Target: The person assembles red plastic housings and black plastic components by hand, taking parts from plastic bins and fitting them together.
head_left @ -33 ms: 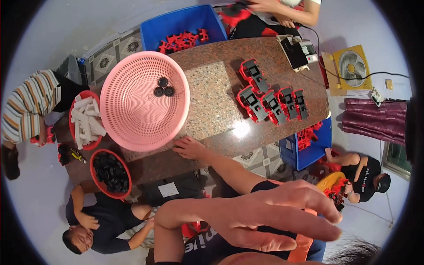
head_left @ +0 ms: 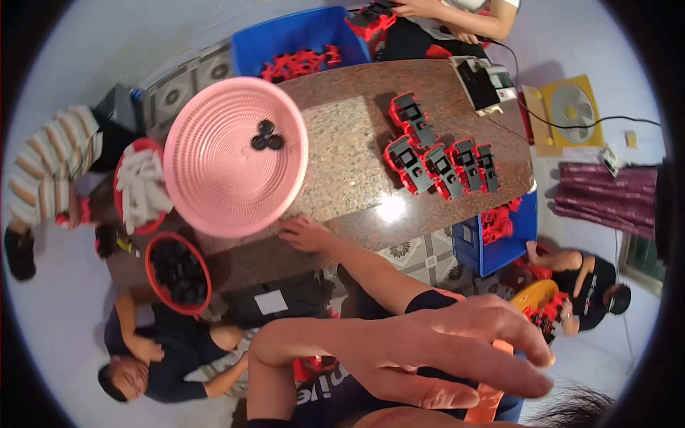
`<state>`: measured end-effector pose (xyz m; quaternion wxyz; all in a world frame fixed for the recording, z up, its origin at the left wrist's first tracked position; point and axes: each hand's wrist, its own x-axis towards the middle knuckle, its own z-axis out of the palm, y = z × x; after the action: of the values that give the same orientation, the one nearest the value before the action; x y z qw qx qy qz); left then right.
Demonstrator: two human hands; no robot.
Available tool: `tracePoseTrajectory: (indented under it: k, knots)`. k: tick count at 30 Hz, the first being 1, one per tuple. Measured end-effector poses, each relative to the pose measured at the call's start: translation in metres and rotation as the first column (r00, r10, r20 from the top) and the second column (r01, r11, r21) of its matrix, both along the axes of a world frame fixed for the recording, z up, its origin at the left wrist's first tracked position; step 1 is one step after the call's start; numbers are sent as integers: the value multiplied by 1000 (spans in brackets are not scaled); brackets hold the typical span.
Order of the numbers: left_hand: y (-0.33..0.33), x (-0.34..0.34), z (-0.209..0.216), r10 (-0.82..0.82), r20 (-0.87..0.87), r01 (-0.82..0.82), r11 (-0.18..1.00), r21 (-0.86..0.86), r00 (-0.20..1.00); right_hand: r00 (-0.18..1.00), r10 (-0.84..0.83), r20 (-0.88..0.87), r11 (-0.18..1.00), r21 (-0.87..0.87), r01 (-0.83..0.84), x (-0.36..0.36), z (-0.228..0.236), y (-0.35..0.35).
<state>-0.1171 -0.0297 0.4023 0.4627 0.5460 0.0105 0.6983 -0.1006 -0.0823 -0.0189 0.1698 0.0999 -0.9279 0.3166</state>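
My left hand is raised close in front, its back showing and its fingers apart, with nothing held. My right hand lies on the near edge of a speckled stone table, fingers spread, close by the rim of a round pink plastic basket. Three small black wheels sit together inside the basket. To the right on the table stand several red toy vehicle bodies with dark grey tops, grouped close together.
Left of the basket are a red tub of white strips and a red tub of black parts. Blue bins with red parts stand beyond and right of the table. A boxy device trails a cable. Co-workers sit around.
The whole view has shifted slightly. The far co-worker's red and black toy part has moved and shows more clearly. At lower left, a co-worker's hand has shifted slightly. My hands stay in place.
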Motion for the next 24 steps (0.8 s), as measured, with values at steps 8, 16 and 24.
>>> tracePoseTrajectory:
  k: [8,16,24]
  knots:
    - [-103,86,39,-1,148,-3,1000,29,989,974,-184,129,982,-19,188,73,34,18]
    - [-251,201,32,364,296,-413,902,125,883,864,-275,421,956,216,199,209,-18,-12]
    - [-369,293,-4,674,396,-772,610,177,624,834,-159,528,783,582,-219,206,-18,-16]
